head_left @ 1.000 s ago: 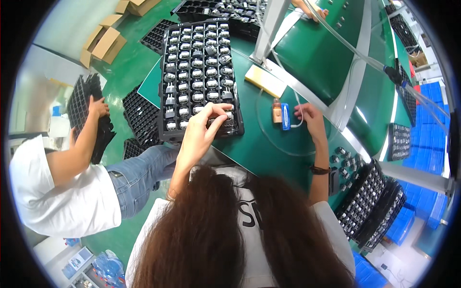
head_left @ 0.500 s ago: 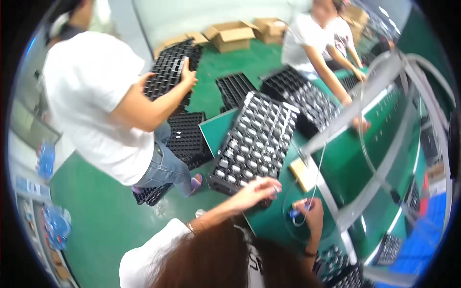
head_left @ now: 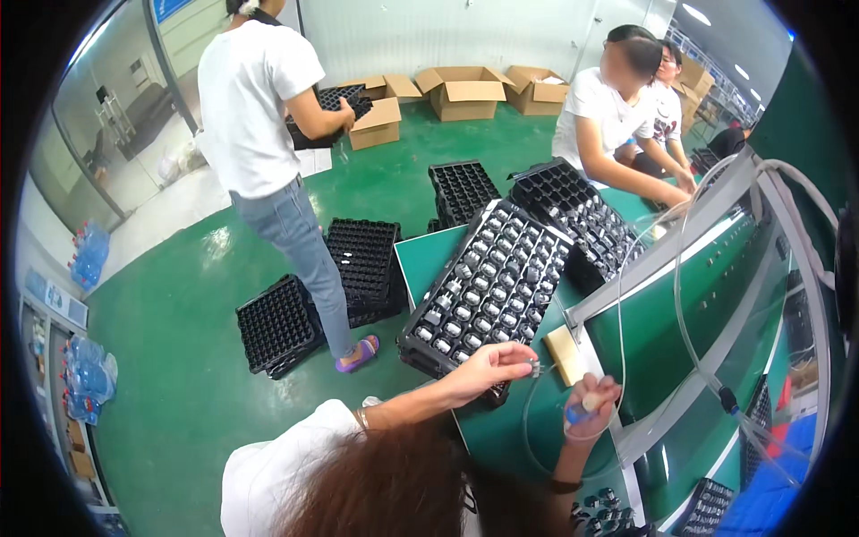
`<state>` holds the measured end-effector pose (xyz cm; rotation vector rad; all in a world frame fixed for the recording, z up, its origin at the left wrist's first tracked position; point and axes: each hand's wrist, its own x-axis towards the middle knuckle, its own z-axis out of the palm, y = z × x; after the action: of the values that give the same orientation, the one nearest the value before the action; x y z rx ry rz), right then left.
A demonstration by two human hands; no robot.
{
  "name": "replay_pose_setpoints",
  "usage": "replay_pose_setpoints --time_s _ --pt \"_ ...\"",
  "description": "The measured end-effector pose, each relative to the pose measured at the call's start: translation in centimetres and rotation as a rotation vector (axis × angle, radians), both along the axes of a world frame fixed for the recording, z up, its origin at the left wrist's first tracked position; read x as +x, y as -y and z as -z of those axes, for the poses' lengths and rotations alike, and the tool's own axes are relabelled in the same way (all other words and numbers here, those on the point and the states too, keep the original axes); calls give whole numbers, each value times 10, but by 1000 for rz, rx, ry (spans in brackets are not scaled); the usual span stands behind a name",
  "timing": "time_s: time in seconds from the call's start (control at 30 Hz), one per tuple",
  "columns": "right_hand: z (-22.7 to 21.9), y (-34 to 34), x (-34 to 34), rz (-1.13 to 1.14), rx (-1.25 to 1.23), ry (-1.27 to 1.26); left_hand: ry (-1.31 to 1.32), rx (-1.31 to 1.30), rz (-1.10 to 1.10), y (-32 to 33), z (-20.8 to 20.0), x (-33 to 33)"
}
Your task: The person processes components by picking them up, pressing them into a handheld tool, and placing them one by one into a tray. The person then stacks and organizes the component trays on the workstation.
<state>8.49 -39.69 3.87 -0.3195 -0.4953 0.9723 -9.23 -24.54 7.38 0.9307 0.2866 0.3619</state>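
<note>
My left hand (head_left: 488, 371) is closed in a pinch on a small silvery part (head_left: 535, 368), just off the near right corner of a black tray (head_left: 413, 347). Rows of small silver-and-black parts fill that tray's pockets. To the right, over the green bench (head_left: 490, 438), my right hand (head_left: 591, 404) is closed round a small blue tool (head_left: 577, 415) with a pale end. A thin clear tube loops beside this hand. Between the hands and a little farther off lies a pale yellow block (head_left: 565, 354).
Stacked black trays stand on the floor (head_left: 279, 327) and beyond the bench. A slanted grey frame (head_left: 658, 268) with hanging tubes borders my right side. One person (head_left: 259, 107) stands far left holding trays; others sit far right. Open cardboard boxes (head_left: 465, 94) line the wall.
My left hand has shifted slightly right, and the silvery part now shows at its fingertips. My right hand has turned upward. The standing person has moved away toward the boxes with the trays.
</note>
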Motion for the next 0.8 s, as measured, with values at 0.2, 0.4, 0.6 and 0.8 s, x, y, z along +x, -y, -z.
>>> replay_pose_setpoints --time_s 0.2,0.4,0.6,0.8 --pt "-75 -29 -19 43 24 -57 -5 15 -49 -1 -28 8" --pt "-65 -24 -15 712 -188 276 91 -27 -23 -2 -43 22" --pt "-83 -15 -24 775 -304 375 62 -51 24 17 -39 35" --pt "-78 -10 -31 810 -401 648 33 34 16 32 -46 37"
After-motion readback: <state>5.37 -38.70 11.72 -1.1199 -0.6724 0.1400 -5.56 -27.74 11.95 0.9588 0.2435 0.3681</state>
